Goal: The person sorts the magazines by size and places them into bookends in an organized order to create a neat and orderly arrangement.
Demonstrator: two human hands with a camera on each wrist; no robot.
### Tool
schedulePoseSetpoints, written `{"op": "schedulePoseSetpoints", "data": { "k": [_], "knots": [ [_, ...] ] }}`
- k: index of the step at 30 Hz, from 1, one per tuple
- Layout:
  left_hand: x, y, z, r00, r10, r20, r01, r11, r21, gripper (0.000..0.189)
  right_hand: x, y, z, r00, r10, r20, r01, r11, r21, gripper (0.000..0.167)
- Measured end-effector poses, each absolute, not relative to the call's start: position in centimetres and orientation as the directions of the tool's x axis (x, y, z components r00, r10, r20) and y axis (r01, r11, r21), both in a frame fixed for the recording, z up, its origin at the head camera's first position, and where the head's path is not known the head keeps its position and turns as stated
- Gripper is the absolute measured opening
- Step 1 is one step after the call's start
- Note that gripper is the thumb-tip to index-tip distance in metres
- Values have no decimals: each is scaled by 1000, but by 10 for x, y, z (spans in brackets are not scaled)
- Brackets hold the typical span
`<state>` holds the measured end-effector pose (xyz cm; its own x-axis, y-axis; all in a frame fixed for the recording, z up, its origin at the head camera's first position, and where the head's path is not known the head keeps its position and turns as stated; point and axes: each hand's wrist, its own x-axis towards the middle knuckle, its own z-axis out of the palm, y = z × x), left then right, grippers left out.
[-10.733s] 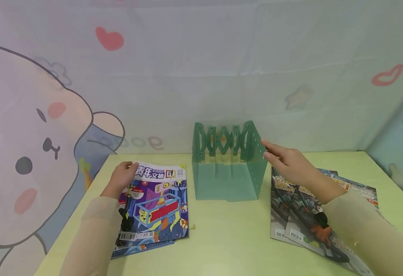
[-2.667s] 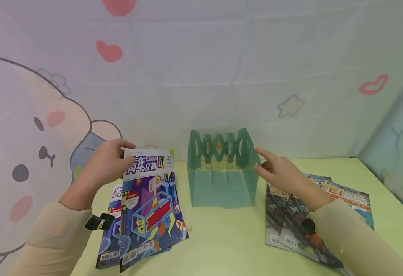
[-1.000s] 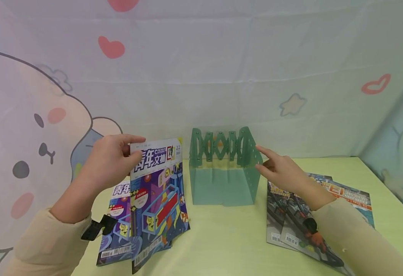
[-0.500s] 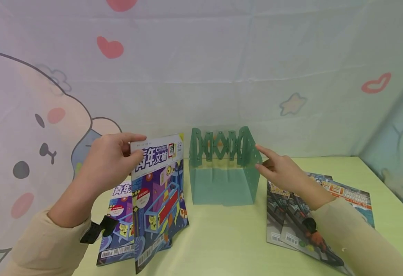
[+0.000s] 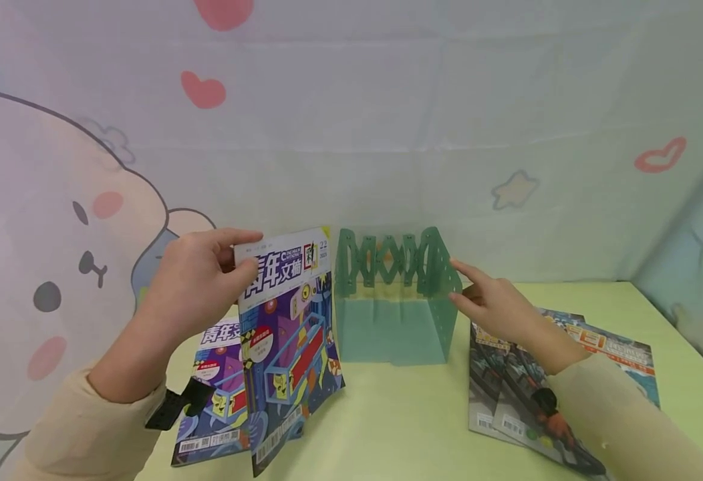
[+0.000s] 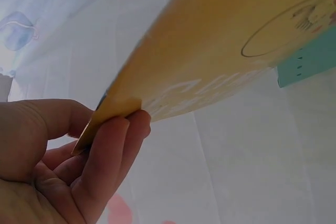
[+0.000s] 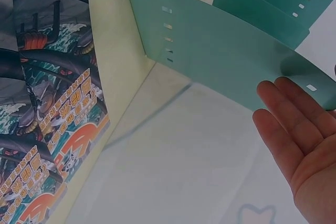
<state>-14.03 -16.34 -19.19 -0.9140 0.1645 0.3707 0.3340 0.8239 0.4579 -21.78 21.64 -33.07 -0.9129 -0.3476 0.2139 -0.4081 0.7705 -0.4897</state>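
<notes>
My left hand (image 5: 201,280) pinches the upper left corner of a purple-covered magazine (image 5: 288,327). It is lifted at the top and tilted, left of a green expandable book rack (image 5: 393,327). In the left wrist view, thumb and fingers (image 6: 107,145) grip the magazine's yellowish back cover (image 6: 194,45). Another purple magazine (image 5: 213,414) lies partly hidden beneath. My right hand (image 5: 492,304) touches the rack's right side panel from outside; in the right wrist view its fingers (image 7: 294,108) are straight against the green panel (image 7: 210,40).
Several dark-covered magazines (image 5: 514,394) lie fanned out on the yellow table (image 5: 381,427) under my right forearm. Behind the table hangs a pale curtain (image 5: 387,133) with printed hearts and a cartoon animal.
From lying flat on the left pile, the top magazine has been raised by my left hand. Lately it has shifted slightly right, nearer the rack. My right hand stays at the rack.
</notes>
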Motion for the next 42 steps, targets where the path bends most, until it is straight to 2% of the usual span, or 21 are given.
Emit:
{"op": "schedulePoseSetpoints", "data": {
  "k": [12, 42],
  "knots": [
    [-141, -166, -194, -900, 178, 398, 363, 812, 457, 39, -219, 213, -333, -916, -347, 201, -401, 776, -487, 66],
    [-113, -154, -178, -856, 158, 493, 392, 819, 418, 35, -219, 213, -332, -912, -349, 215, -410, 773, -485, 65]
  ]
}}
